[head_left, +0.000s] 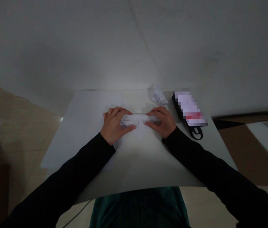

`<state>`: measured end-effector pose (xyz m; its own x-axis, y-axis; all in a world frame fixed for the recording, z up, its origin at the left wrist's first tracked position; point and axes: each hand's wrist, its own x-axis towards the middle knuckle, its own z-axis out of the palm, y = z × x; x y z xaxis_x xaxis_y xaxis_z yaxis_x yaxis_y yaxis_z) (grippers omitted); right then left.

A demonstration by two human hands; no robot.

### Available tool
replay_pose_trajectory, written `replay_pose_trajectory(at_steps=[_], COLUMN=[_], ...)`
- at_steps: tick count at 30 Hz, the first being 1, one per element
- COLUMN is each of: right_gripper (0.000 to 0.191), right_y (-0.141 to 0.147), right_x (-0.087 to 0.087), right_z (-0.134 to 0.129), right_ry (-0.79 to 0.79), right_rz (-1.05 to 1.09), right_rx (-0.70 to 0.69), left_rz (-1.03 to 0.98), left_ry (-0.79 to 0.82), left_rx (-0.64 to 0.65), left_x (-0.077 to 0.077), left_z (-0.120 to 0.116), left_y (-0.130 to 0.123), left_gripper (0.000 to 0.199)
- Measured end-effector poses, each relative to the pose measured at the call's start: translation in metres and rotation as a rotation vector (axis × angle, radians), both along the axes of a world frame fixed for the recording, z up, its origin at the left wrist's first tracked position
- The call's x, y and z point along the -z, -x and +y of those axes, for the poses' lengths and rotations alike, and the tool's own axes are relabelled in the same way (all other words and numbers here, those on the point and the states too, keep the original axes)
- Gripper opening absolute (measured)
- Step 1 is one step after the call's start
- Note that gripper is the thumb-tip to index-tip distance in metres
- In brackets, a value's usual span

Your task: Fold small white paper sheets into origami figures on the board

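Lying beyond right hand, folded paper

The folded paper is white, marked with thin dark grey crease lines. A plain white paper sheet lies to its left, and a small white paper boat sits beyond it. The tabletop is pale grey, and the wall is a similar, mottled grey. Both the left sleeve and the right sleeve are black. The shirt below the table edge is dark teal. The pixelated packet shows pale lilac-white blocks with a red band, beside a black strap. The floor is beige with faint streaks.
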<state>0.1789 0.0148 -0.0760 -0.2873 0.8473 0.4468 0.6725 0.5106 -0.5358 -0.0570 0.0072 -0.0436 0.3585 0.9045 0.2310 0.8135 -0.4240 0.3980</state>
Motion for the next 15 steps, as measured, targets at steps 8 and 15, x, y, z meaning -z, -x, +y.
replay_pose_trajectory(at_steps=[8,15], right_gripper=[0.018,0.020], right_y=[0.0006,-0.0017], right_x=[-0.0085,-0.0042], right_z=[-0.0005,0.0015], right_ry=[0.053,0.039], right_rz=[-0.044,-0.082], right_rx=[0.018,-0.039], left_rz=[0.018,0.057], left_ry=[-0.071,-0.160], left_rx=[0.062,0.158], left_x=[-0.0049,0.0005], left_z=[-0.0020,-0.0013], left_y=[-0.0014,0.0014], left_gripper=[0.038,0.048])
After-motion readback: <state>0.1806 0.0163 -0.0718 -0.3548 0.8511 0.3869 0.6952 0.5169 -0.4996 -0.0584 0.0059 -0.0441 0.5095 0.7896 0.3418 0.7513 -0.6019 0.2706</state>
